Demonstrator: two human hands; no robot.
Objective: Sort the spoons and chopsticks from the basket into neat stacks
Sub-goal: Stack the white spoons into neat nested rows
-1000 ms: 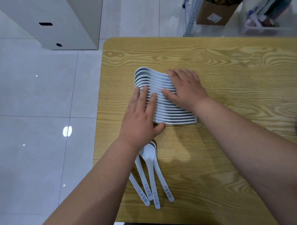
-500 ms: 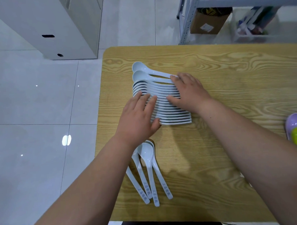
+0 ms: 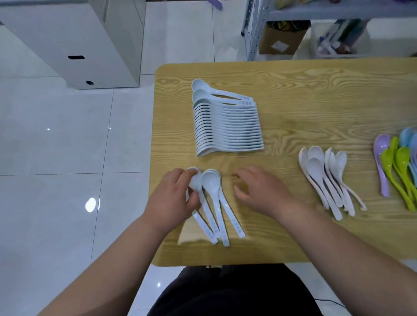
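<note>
A person's left hand point(image 3: 173, 197) pinched the bowl of a white spoon point(image 3: 196, 182) between thumb and curled fingers, near the front left of a wooden table point(image 3: 295, 101). Three more loose spoons point(image 3: 215, 200) lay just beside it, handles toward the person. The right hand point(image 3: 261, 191) hung close by, fingers loosely bent, holding nothing. Farther back lay a neat row of white spoons point(image 3: 227, 126). To the right were a pale spoon pile point(image 3: 323, 174) and coloured spoons point(image 3: 401, 166).

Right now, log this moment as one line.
left hand: grips white spoon | right hand: empty, open | nested spoon row: untouched
</note>
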